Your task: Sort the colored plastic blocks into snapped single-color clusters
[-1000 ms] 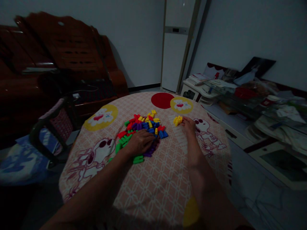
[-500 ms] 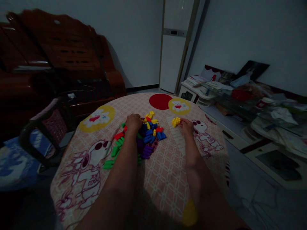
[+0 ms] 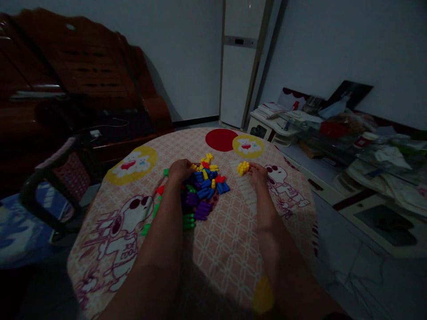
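My left hand [image 3: 179, 171] is at the far left side of a pile of plastic building blocks, its fingers closed on a small yellow building block [image 3: 193, 167] at the fingertips. Part of the pile is hidden under that hand and forearm. Blue blocks [image 3: 205, 193], purple blocks [image 3: 203, 210] and green blocks [image 3: 188, 221] lie to its right and nearer me. To the right of the pile, my right hand [image 3: 259, 175] pinches the edge of a cluster of yellow building blocks [image 3: 243, 168] over a pale strip of the tablecloth.
A patterned cloth [image 3: 230, 249] covers the round table. Left of it stand a chair [image 3: 63, 178] and a wooden sofa [image 3: 90, 75]. To the right, a low cabinet [image 3: 320, 178] carries papers and clutter. A tall white air conditioner [image 3: 237, 84] stands behind the table.
My left hand has shifted slightly left and nearer me, and a yellow block now shows at its fingertips. The right hand stays at the yellow cluster. The view has moved slightly.
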{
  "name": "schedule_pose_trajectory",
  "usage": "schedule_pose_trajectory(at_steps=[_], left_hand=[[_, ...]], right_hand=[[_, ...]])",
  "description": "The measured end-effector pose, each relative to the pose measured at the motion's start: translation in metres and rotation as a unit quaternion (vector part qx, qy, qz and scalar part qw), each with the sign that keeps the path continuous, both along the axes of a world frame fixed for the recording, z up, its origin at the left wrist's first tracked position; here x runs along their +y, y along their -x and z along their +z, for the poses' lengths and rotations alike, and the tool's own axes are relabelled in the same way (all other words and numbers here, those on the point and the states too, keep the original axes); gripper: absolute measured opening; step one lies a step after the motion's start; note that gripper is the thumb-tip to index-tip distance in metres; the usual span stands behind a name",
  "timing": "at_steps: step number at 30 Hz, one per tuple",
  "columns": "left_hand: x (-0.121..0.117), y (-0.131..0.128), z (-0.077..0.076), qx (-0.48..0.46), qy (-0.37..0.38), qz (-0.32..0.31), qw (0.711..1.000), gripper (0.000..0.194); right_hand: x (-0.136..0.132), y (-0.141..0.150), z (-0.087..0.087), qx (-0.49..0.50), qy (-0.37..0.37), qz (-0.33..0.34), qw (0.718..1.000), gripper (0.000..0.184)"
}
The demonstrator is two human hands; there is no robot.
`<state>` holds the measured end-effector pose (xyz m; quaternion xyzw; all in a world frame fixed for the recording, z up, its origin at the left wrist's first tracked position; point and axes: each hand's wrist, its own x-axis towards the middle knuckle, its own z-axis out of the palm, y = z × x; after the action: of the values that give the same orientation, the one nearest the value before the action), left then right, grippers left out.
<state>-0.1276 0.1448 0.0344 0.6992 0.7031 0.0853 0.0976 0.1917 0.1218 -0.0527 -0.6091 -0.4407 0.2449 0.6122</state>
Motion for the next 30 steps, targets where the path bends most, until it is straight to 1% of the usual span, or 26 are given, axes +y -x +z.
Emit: schedule_pose_trajectory(at_steps=[4, 8, 9, 11, 13, 14, 17, 19, 21, 23, 26, 30], left_hand=[[-0.002, 0.003, 0.005, -0.039, -0.015, 0.039, 0.998, 0.027], [-0.013, -0.001, 0.019, -0.104, -0.099, 0.084, 0.986, 0.024], [-0.017, -0.006, 0.024, -0.130, -0.118, 0.082, 0.981, 0.024], [-0.026, -0.024, 0.033, -0.192, -0.132, 0.052, 0.971, 0.025], [-0.034, -0.050, 0.037, -0.240, -0.124, 0.005, 0.963, 0.024], [-0.038, -0.066, 0.037, -0.253, -0.115, -0.014, 0.961, 0.023], [-0.045, -0.110, 0.027, -0.256, -0.089, -0.056, 0.961, 0.019], [-0.047, -0.132, 0.017, -0.247, -0.077, -0.060, 0.964, 0.019], [-0.049, -0.147, 0.006, -0.239, -0.075, -0.050, 0.967, 0.019], [-0.050, -0.156, -0.003, -0.238, -0.073, -0.042, 0.968, 0.017], [-0.052, -0.163, -0.014, -0.254, -0.059, -0.053, 0.964, 0.021], [-0.050, -0.167, -0.026, -0.283, -0.056, -0.064, 0.955, 0.045]], right_hand=[[-0.001, 0.001, 0.004, -0.016, 0.015, 0.003, 1.000, 0.045], [0.002, 0.000, 0.006, -0.023, 0.009, 0.021, 0.999, 0.045], [0.003, 0.000, 0.006, -0.021, 0.008, 0.023, 0.999, 0.044], [0.004, 0.000, 0.006, -0.018, 0.008, 0.024, 1.000, 0.043], [0.003, 0.000, 0.006, -0.020, 0.008, 0.021, 1.000, 0.043], [0.003, 0.000, 0.006, -0.022, 0.006, 0.021, 1.000, 0.042], [0.000, 0.000, 0.006, -0.027, -0.001, 0.020, 0.999, 0.042], [-0.001, -0.001, 0.007, -0.021, 0.000, 0.022, 1.000, 0.041], [-0.001, -0.001, 0.007, -0.015, 0.006, 0.025, 1.000, 0.041], [0.000, -0.002, 0.009, -0.014, 0.013, 0.032, 0.999, 0.040], [0.000, -0.003, 0.014, -0.015, 0.025, 0.052, 0.998, 0.041], [-0.003, -0.002, 0.023, -0.014, 0.031, 0.096, 0.995, 0.045]])
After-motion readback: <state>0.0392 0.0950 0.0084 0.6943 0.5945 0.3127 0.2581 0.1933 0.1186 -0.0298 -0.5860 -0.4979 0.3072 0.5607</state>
